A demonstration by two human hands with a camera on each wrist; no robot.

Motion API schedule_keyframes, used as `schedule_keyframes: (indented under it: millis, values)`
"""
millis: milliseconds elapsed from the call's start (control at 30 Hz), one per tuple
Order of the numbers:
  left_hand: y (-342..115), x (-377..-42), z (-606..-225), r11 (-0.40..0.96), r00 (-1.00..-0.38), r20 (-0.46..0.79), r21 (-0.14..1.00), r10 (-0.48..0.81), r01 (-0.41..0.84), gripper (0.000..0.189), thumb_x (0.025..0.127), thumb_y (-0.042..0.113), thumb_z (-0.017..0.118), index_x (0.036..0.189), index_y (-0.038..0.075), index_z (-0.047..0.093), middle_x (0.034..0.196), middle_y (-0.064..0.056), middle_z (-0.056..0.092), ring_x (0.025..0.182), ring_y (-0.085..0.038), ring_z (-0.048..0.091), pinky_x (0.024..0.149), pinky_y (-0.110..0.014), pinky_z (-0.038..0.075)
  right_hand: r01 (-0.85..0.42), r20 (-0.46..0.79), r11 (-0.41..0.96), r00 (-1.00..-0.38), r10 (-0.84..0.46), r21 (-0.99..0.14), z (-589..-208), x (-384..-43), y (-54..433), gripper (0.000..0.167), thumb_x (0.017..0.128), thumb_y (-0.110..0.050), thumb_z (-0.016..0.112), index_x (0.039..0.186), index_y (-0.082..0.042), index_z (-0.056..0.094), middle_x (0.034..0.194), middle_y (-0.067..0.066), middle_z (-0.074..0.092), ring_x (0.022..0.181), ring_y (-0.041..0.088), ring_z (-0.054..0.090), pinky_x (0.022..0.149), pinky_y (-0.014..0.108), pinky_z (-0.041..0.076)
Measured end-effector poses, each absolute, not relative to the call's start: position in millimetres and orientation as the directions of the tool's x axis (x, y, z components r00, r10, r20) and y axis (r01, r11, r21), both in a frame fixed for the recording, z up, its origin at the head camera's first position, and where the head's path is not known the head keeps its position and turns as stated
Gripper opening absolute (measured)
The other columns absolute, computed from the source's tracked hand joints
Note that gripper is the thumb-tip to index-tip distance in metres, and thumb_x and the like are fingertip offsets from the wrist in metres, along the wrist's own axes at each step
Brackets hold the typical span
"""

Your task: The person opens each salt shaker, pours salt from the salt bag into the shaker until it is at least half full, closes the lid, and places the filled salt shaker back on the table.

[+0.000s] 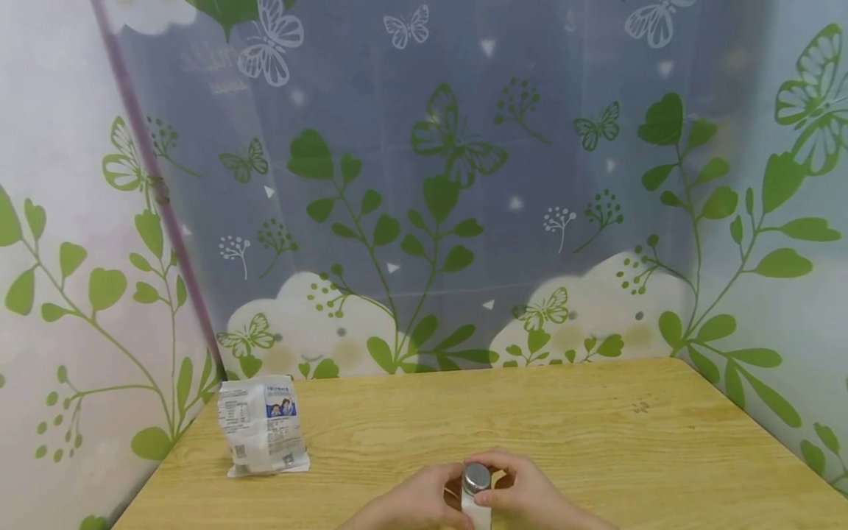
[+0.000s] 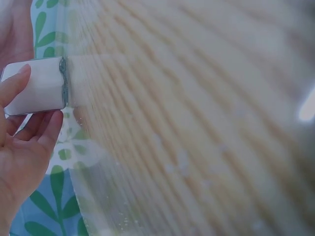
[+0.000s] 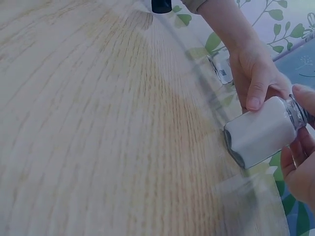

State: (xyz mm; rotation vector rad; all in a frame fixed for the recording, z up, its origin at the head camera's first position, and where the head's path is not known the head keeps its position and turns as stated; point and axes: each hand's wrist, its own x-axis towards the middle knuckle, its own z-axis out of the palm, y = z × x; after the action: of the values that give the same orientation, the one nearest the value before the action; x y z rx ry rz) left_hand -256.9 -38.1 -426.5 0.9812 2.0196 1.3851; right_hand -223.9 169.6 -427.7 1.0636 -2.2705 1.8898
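A small clear glass jar (image 1: 475,513) full of white powder, topped by a round silver metal cap (image 1: 477,478), is held between both hands low in the head view. My left hand (image 1: 424,497) grips the jar's body, its thumb along one side in the left wrist view. On the other side, my right hand (image 1: 526,489) pinches around the cap and neck with thumb and fingers. In the right wrist view the jar (image 3: 261,132) appears tilted, its base close to the wooden table's edge, with the cap partly covered by the right hand's fingers.
A white printed packet (image 1: 255,434) stands on the left of the wooden table (image 1: 596,427). Small white specks (image 2: 182,164) lie on the tabletop. A black object (image 3: 161,6) shows at the right wrist view's top. Curtains (image 1: 371,221) with leaf prints surround the table.
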Motion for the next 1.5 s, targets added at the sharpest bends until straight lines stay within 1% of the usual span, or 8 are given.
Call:
schedule_keyframes:
  millis: [333,600,733,833,1133,1233,1367,1500]
  values:
    - [-37,-258,-427,0.219,-0.625,-0.007,0.940,0.780,0.262,0.047,0.078,0.000,0.071,0.121,0.004,0.053,0.099,0.003,0.062,0.089,-0.009,0.062,0.078,-0.021,0.049,-0.455,0.340,0.111,-0.785,-0.518,-0.883,-420,-227,171,0.037,0.084,-0.013,0.068,0.115,0.006,0.059,0.105,-0.006,0.062,0.087,0.004,0.052,0.065,0.024,0.049]
    - [-38,-259,-428,0.188,-0.615,0.009,0.948,0.789,0.256,0.046,0.078,0.000,0.071,0.121,0.001,0.053,0.097,0.003,0.063,0.089,-0.009,0.062,0.078,-0.021,0.049,-0.424,0.302,0.176,-0.829,-0.472,-0.888,-423,-226,170,0.036,0.083,-0.015,0.070,0.112,0.004,0.060,0.099,0.002,0.062,0.087,0.005,0.053,0.067,0.026,0.048]
    - [-38,-258,-429,0.194,-0.622,0.011,0.946,0.783,0.261,0.043,0.077,0.000,0.071,0.117,0.002,0.055,0.097,0.003,0.063,0.089,-0.008,0.062,0.078,-0.020,0.049,-0.395,0.293,0.148,-0.842,-0.453,-0.907,-428,-224,169,0.041,0.084,-0.014,0.068,0.117,0.007,0.055,0.101,0.004,0.060,0.090,0.005,0.052,0.070,0.025,0.048]
    - [-37,-258,-430,0.193,-0.629,0.017,0.945,0.777,0.263,0.041,0.077,-0.001,0.071,0.114,0.003,0.056,0.096,0.003,0.063,0.088,-0.008,0.062,0.077,-0.020,0.049,-0.405,0.321,0.101,-0.832,-0.452,-0.909,-431,-223,168,0.044,0.085,-0.011,0.067,0.119,0.011,0.051,0.105,0.007,0.059,0.092,0.005,0.052,0.072,0.025,0.048]
    - [-35,-257,-432,0.191,-0.657,0.032,0.945,0.753,0.265,0.042,0.074,-0.005,0.071,0.113,0.002,0.057,0.094,0.000,0.064,0.085,-0.009,0.063,0.076,-0.020,0.049,-0.371,0.318,0.034,-0.837,-0.446,-0.928,-432,-222,166,0.038,0.087,-0.009,0.064,0.115,0.012,0.051,0.105,0.005,0.059,0.089,0.007,0.056,0.075,0.024,0.048]
    - [-34,-258,-433,0.186,-0.653,0.033,0.947,0.756,0.262,0.042,0.074,-0.006,0.070,0.114,0.001,0.056,0.094,-0.001,0.064,0.085,-0.010,0.063,0.076,-0.020,0.049,-0.357,0.313,0.006,-0.828,-0.466,-0.934,-431,-223,167,0.039,0.087,-0.007,0.063,0.116,0.015,0.050,0.108,0.006,0.059,0.087,0.011,0.060,0.074,0.024,0.049]
    - [-35,-258,-433,0.180,-0.646,0.026,0.951,0.763,0.251,0.042,0.075,-0.005,0.070,0.115,0.001,0.056,0.095,-0.001,0.064,0.086,-0.010,0.063,0.076,-0.020,0.049,-0.374,0.340,-0.029,-0.805,-0.486,-0.927,-429,-223,169,0.039,0.087,-0.005,0.062,0.117,0.017,0.049,0.111,0.001,0.059,0.083,0.015,0.062,0.073,0.024,0.050]
    - [-35,-258,-432,0.173,-0.639,0.026,0.953,0.769,0.247,0.041,0.076,-0.005,0.070,0.114,0.000,0.056,0.095,-0.001,0.064,0.086,-0.010,0.063,0.077,-0.020,0.050,-0.417,0.377,-0.029,-0.786,-0.491,-0.908,-428,-223,169,0.038,0.087,-0.004,0.063,0.117,0.016,0.051,0.112,-0.002,0.058,0.085,0.012,0.060,0.073,0.025,0.050]
